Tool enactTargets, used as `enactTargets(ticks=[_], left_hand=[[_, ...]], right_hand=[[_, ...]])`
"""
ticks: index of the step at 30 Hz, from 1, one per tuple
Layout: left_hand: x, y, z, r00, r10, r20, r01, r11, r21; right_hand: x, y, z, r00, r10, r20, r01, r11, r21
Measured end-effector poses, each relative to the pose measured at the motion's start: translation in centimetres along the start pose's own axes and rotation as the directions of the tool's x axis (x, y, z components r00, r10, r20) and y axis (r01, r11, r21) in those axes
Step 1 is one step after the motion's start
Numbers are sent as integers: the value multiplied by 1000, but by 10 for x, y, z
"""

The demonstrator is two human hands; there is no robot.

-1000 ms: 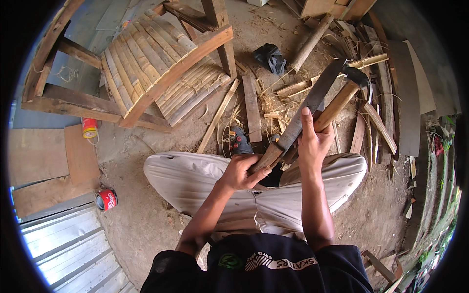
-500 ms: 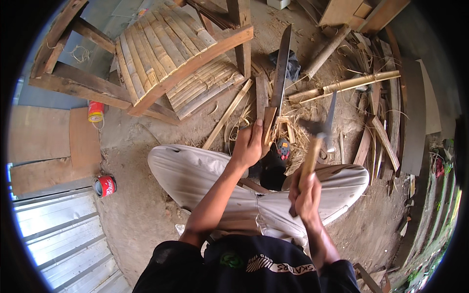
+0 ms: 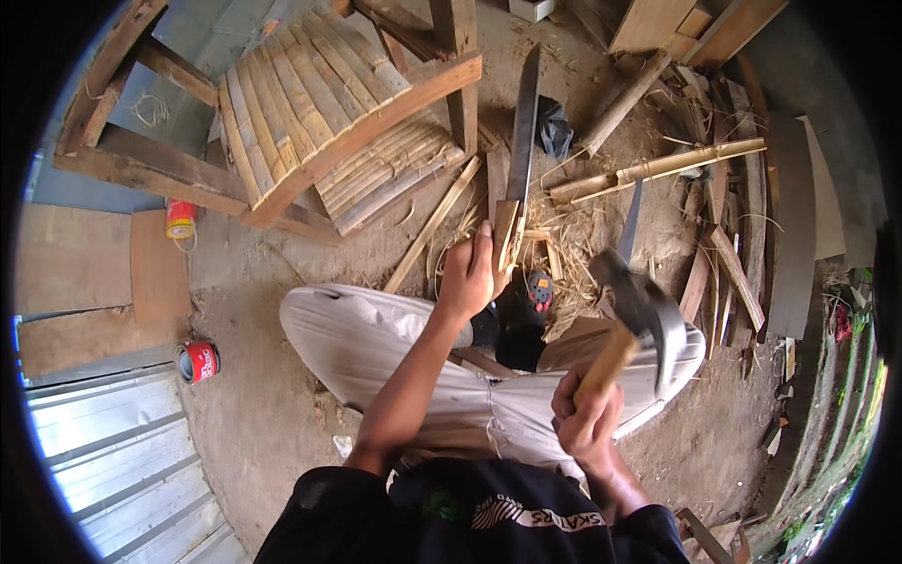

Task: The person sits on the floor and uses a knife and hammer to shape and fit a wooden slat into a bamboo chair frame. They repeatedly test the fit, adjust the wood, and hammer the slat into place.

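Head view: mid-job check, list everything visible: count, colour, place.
machete: one, grey and brown, centre
hammer: one, dark and tan, right of centre
tapered piece: one, grey, beyond hammer
slatted frame: one, brown, upper left
upper can: one, red and yellow, left
lower can: one, red, left
bag: one, black, upper centre
pole: one, tan, upper right
split bamboo: count unclear, tan, right
scrap wood: many, brown, right
shavings: uncountable, tan, centre floor
ribbed sheeting: count unclear, silver, lower left
boards: several, brown, left
box: one, white, top
shirt: one, black, bottom
trousers: one, pale, below centre
shoe: one clearly, dark, centre
left grip: one, bare, holding machete
right grip: one, bare, holding hammer
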State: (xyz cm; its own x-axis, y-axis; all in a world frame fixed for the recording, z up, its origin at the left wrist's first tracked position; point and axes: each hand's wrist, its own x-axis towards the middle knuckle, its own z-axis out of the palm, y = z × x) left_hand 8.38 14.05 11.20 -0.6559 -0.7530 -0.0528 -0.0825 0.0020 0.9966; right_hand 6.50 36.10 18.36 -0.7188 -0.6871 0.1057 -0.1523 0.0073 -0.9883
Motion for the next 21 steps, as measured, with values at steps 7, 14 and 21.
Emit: enactTargets(ticks=[7, 14, 21], left_hand=[[-9, -1, 9, 997, -65, 47, 71, 987, -147], [-7, -12, 15, 993, -71, 91, 93, 961, -262], [-10, -3, 8, 898, -279, 341, 401, 837, -373]], right_hand=[[-2, 3, 4, 958, 267, 103, -245, 952, -185], [-9, 5, -1, 980, 168, 108, -119, 925, -361], [16, 8, 10, 988, 141, -58, -135, 986, 96]])
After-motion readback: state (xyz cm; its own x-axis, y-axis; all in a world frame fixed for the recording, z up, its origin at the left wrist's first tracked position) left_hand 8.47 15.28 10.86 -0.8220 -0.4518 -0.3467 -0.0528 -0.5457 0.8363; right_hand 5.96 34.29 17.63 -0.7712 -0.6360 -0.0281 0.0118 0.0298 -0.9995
